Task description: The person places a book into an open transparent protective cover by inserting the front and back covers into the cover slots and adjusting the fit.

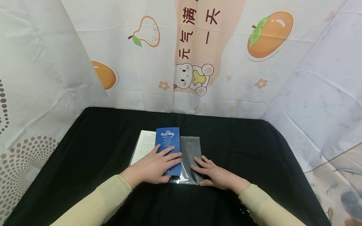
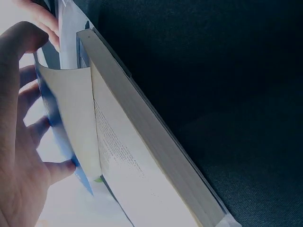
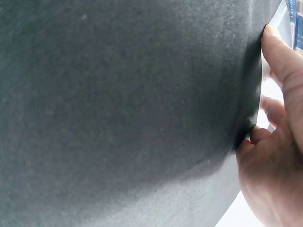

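A thick book lies on the black cloth, its printed page (image 1: 146,141) showing at the left. The book's blue cover flap (image 1: 168,133) is folded out to the right. My left hand (image 1: 158,164) rests on this flap with fingers spread. In the left wrist view the flap stands lifted and curved away from the page block (image 2: 142,127). To the right of the flap extends a clear plastic book cover (image 1: 190,146). My right hand (image 1: 219,176) lies at its right edge, fingertips on the plastic and thumb near the lower corner.
Black cloth (image 1: 118,125) covers the table around the book. Behind it hangs a white curtain (image 1: 127,72) printed with fruit and a cartoon bear. Pale cloth sheets (image 1: 319,94) close off both sides.
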A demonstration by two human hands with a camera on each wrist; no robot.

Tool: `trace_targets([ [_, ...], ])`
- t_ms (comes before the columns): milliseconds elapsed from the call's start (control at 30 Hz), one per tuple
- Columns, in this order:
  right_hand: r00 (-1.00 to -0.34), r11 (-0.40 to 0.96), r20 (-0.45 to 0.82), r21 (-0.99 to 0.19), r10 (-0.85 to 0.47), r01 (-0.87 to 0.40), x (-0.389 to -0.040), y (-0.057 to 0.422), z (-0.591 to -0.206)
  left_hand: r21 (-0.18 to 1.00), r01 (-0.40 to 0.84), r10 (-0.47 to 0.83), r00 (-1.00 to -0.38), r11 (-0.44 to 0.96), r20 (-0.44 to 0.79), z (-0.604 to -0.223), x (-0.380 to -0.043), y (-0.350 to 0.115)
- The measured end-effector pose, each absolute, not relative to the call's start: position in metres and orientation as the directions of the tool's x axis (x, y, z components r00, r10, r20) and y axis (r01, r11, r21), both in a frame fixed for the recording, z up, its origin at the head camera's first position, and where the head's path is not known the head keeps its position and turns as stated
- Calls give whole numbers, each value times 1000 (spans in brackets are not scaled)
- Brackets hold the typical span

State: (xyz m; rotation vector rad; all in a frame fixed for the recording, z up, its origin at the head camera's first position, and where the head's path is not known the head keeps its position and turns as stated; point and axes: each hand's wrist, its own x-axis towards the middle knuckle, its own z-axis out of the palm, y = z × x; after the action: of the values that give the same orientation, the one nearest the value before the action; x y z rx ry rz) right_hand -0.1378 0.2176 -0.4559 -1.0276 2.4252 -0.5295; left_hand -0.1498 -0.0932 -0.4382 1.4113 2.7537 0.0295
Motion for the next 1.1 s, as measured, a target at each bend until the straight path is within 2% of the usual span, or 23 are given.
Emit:
trace_targets([
  [167, -621, 645, -251, -517, -742, -563, -137, 218, -457, -18, 817, 814, -576, 576, -79, -442, -147, -92],
  [400, -620, 637, -236, -516, -748, -572, -137, 218, -457, -70, 820, 818, -572, 568, -64, -444, -146, -93],
  [1100, -631, 650, -246, -518, -736, -557, -137, 218, -456, -82, 829, 827, -558, 553, -71, -445, -148, -95],
])
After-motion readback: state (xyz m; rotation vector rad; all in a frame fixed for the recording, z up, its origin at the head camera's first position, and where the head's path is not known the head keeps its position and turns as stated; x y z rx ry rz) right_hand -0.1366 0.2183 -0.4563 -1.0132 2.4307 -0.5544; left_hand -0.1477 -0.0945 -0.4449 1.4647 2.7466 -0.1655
